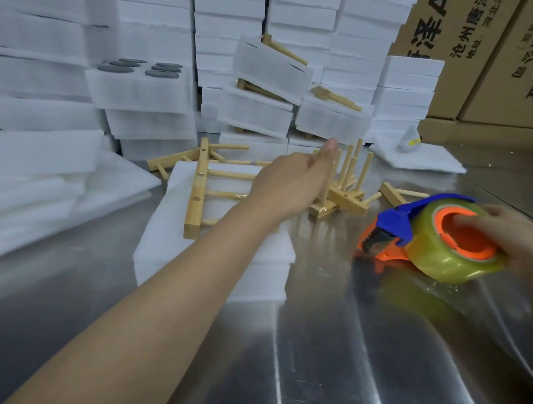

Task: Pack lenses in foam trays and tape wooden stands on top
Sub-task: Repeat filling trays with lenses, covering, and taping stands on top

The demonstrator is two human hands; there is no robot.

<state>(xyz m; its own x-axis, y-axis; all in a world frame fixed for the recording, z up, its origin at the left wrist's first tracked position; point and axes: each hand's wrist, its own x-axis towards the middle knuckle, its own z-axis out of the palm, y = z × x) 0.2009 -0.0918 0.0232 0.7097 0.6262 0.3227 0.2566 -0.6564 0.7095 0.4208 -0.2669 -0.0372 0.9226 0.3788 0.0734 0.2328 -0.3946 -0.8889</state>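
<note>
While right hand [518, 241] grips the tape dispenser [436, 239] mid right, left hand [288, 184] curled over wooden stand [196, 193], can't tell what it holds

A single view sits at the person's head, above the near edge of the desk [343, 349]. It faces forward and down across the desk toward the far edge. The wide lens bends the desk's seams into curves. Bare metal near the camera fills the lower half of the frame. The left forearm [157, 304] rises from the bottom-left corner to the left grip [287, 184] at mid-desk. The right grip [515, 238], curled round the tape dispenser [439, 239], is cut off at the frame's right border. Foam stacks [227, 25] and cartons [505, 60] along the far edge fill the top, and the stacks on the left are blurred.
</note>
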